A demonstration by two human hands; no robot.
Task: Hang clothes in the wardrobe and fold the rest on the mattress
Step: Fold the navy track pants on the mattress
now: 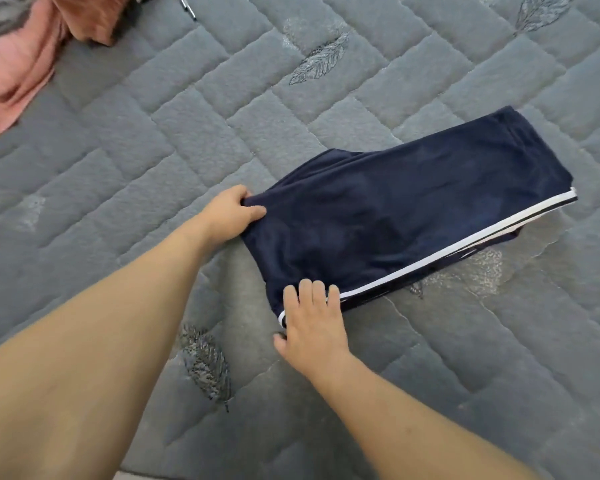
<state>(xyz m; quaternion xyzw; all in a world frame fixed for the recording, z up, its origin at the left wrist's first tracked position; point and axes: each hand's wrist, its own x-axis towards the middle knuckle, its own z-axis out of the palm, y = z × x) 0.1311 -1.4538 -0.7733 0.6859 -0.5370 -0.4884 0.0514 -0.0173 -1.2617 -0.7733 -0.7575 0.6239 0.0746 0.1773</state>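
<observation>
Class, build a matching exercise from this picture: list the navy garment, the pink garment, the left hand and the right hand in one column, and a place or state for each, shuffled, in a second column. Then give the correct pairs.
Column one
1. navy garment
2. pink garment
3. left hand
4. right hand

Column two
A. bunched in the far left corner
B. fingers laid on the white-striped edge
C. folded on the mattress
D. pinches a dark corner

Pairs: 1-C, 2-A, 3-D, 4-B
</observation>
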